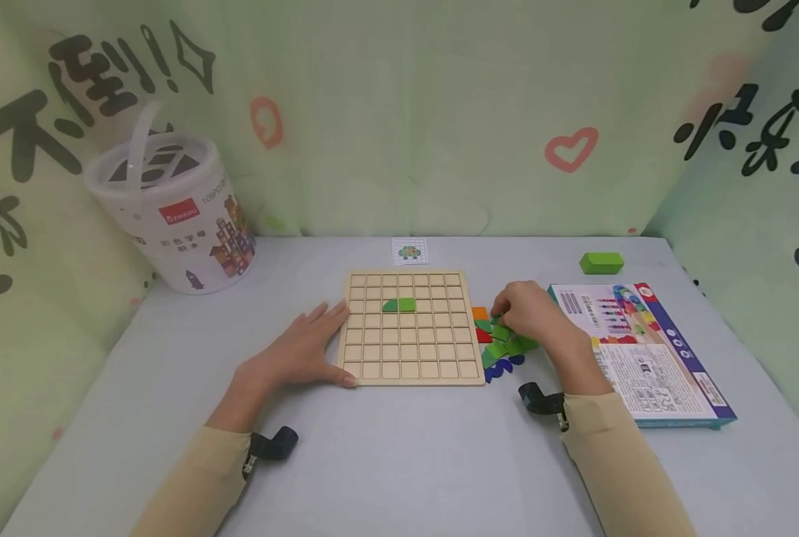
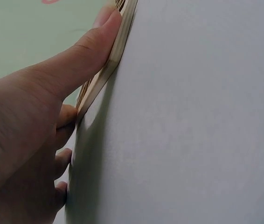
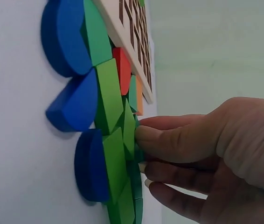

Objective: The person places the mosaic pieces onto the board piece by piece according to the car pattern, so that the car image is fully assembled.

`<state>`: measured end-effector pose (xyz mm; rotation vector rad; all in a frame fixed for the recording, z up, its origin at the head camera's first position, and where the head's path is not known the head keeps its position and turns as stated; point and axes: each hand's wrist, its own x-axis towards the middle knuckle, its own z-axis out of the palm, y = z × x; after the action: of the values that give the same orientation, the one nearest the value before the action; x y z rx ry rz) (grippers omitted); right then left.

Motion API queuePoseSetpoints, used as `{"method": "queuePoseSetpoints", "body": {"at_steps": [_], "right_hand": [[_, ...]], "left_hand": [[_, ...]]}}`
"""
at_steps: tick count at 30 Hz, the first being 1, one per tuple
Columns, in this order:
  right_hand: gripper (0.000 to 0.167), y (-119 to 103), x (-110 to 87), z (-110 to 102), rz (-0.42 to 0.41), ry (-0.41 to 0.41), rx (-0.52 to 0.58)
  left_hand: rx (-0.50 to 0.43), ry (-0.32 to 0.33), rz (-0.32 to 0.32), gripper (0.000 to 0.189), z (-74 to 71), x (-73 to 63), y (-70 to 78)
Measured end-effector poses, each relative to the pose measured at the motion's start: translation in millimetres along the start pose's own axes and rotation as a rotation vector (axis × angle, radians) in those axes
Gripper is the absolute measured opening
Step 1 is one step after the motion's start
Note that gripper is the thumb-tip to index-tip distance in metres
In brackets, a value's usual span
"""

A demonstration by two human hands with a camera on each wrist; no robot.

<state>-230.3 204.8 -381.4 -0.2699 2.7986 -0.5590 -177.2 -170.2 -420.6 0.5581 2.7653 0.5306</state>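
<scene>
On the table (image 1: pixel 406 462), the bucket (image 1: pixel 171 231) stands far left, the box (image 1: pixel 661 373) lies right, and the board (image 1: pixel 409 350) lies between them. The left hand (image 1: pixel 301 349), fingers spread, rests along the board's left edge, while the right hand (image 1: pixel 536 312) bends its fingers to the pile (image 1: pixel 498 350) just right of the board, whether pinching a piece I cannot tell. A green block (image 1: pixel 602 263) sits far right, the card (image 1: pixel 409 252) beyond the board, and two green pieces (image 1: pixel 407 304) in its grid.

Bucket (image 1: pixel 177 212) (white, printed), green curtain (image 1: pixel 406 149)
</scene>
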Motion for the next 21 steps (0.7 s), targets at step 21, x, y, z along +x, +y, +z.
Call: {"method": "queuePoseSetpoints", "body": {"at_steps": [21], "right_hand": [[0.025,-19.5,6.2,2.3,-0.131,0.147,0.091]], "left_hand": [[-0.015,0.011,0.016,0.127,0.7,-1.1,-1.5]]}}
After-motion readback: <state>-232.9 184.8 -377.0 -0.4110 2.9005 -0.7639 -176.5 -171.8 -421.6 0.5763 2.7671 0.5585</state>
